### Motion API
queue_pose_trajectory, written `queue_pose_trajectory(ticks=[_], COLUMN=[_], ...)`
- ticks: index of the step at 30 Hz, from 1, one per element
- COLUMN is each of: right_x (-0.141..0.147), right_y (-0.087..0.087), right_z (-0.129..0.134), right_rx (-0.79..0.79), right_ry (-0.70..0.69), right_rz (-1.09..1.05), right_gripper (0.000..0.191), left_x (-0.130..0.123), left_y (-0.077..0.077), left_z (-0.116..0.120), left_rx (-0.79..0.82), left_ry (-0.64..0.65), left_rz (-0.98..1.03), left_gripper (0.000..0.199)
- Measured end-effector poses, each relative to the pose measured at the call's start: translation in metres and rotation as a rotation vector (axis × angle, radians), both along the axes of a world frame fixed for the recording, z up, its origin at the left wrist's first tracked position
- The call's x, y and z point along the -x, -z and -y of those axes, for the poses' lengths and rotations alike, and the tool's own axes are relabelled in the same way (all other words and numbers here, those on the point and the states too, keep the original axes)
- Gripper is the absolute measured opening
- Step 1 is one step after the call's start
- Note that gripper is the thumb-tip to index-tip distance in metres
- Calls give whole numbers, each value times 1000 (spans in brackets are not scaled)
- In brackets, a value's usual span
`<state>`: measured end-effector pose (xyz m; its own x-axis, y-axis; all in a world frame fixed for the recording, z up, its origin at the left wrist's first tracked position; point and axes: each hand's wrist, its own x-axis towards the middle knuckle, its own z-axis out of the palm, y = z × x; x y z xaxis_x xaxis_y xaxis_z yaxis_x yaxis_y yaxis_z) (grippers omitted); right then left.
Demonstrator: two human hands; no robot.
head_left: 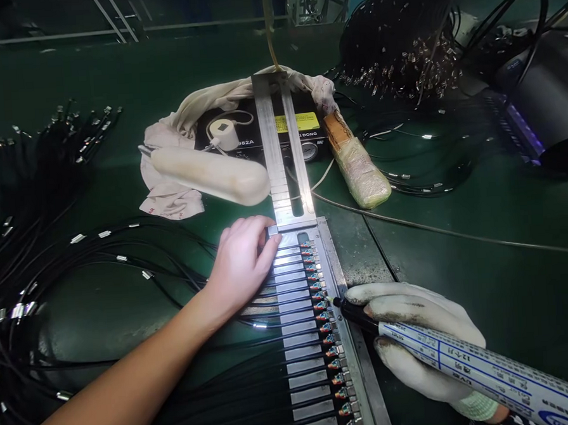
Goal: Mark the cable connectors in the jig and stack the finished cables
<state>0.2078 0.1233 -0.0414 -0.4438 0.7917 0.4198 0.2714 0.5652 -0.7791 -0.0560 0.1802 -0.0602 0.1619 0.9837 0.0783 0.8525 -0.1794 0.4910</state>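
The left hand (238,253) is bare and sits at the upper left edge of the cable fixture (290,237). Its thumb rests against the plate edge and its fingers are bent; whether they grip the edge cannot be determined. The right hand (425,313) is gloved and closed around a printed tube (467,361). The tube's black nozzle (358,315) points left, with its tip at the row of wired connectors (320,306) along the fixture.

Black cables (312,383) enter the fixture from the left; the left forearm crosses above part of them. Beyond the fixture, a slotted metal frame (275,143) extends across the front of a black box (244,135) and obscures part of its panel. A twisted cloth (202,106) lies around the box. A white rounded handle (215,175) flanks the frame on the left, a film-wrapped handle (360,170) on the right. A pale cord (432,229) crosses the green table (492,195) beyond the right hand. A large black cable bundle (393,29) occupies the far right.
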Motion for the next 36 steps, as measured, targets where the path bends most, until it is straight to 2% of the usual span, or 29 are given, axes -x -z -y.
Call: queue_pose_trajectory(ticks=[11,18,23,26,28,30,32,34,35,36], right_x=[3,-3,-2,0,1,1,1,1,1,1], right_y=[0,-7,-3,-1,0,0,0,1,1,1], right_z=[-3,11,14,12,11,11,12,12,12,12], right_rx=[9,13,-2,-12,-10,-7,-2,3,4,5], right_ry=[11,53,16,18,24,21,24,27,30,31], right_rz=[-21,-77,-20,-34,-49,-53,-53,-48,-44,-43], right_gripper=[30,30,31,31,30,29,30,30,30,30], left_x=[0,-1,0,0,-2,-6,-12,-19,-22,-24], left_y=[1,1,1,-9,-26,-49,-73,-90,-94,-94], left_z=[0,-1,0,-1,2,13,37,70,88,105], left_rx=[-7,-16,15,-20,-51,-43,102,452,660,759], left_ry=[3,6,-82,-121,-96,-29,60,175,267,318], left_rz=[0,0,191,306,291,258,328,538,638,676], left_gripper=[17,16,29,22,16,13,14,20,23,24])
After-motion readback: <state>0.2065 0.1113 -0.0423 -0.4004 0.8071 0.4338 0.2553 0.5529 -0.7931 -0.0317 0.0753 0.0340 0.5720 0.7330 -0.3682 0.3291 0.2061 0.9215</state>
